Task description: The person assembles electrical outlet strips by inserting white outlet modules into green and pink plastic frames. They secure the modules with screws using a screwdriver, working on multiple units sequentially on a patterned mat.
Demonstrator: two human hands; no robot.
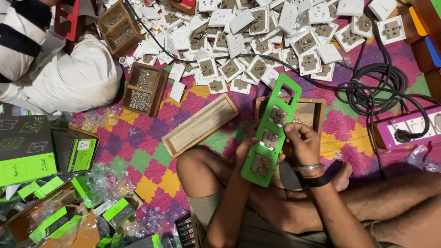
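I hold a long green plastic frame (285, 94) tilted in front of me, with three brown socket modules set in its lower openings. My left hand (245, 149) grips the frame from behind at its lower left edge. My right hand (303, 143) rests on its right edge by the middle module, fingers pinched together, with a metal bangle and a black band on the wrist. Whether a small part is between those fingers cannot be told. An open wooden box (317, 110) lies under the frame.
A heap of white socket modules (257, 36) covers the colourful mat (151, 151) ahead. Wooden trays of screws (144, 89), an empty wooden tray (200, 125), black cables (376, 87), a power strip (413, 126) and green cartons (27, 156) surround me. Another person in white sits top left.
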